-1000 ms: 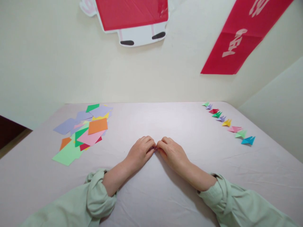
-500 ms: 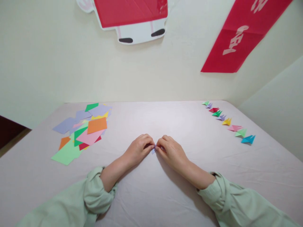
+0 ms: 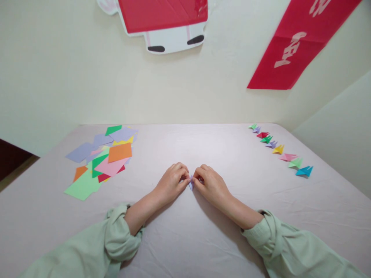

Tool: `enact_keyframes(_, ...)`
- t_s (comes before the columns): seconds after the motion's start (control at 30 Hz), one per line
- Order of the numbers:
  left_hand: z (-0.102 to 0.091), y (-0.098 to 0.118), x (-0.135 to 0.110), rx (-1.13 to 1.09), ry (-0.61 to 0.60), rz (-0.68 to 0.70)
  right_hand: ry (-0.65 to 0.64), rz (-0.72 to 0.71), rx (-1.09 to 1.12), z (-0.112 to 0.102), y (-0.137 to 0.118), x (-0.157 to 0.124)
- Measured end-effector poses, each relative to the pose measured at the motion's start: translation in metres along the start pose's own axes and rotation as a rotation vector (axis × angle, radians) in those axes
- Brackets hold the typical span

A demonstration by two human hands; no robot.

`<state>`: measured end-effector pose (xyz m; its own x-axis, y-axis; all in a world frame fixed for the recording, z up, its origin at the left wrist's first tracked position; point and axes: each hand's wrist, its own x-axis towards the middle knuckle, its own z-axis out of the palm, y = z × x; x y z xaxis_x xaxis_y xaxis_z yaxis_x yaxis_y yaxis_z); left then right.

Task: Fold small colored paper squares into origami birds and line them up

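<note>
My left hand (image 3: pixel 171 183) and my right hand (image 3: pixel 211 185) meet at the middle of the table, fingers curled and fingertips pinched together. Between them sits a small folded piece of lilac paper (image 3: pixel 191 182), held by both hands; only a sliver of it shows. Both wrists rest on the pale tablecloth (image 3: pixel 185 239). My sleeves are light green and rolled up.
A loose pile of coloured paper squares (image 3: pixel 101 160) lies at the left of the table. A row of several small folded paper pieces (image 3: pixel 279 150) runs along the right edge, ending in a blue one (image 3: pixel 304 171). Red banners hang on the wall behind.
The hands have shifted slightly and the lilac paper between the fingertips shows a little more than a second ago. Nothing else on the table moved.
</note>
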<state>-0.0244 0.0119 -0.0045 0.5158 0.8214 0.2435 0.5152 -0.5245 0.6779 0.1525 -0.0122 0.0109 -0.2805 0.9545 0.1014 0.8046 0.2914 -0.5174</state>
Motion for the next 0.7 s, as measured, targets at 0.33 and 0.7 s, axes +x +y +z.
enact_keyframes(0.33, 0.0046, 0.0051, -0.0031, 0.036, 0.036, -0.057, -0.006, 0.004, -0.054, 0.0012, -0.0012, -0.0001)
enact_keyframes(0.7, 0.0087, 0.0066, -0.0054, 0.118, 0.048, -0.058, -0.006, 0.004, -0.121, 0.0015, -0.0053, -0.0002)
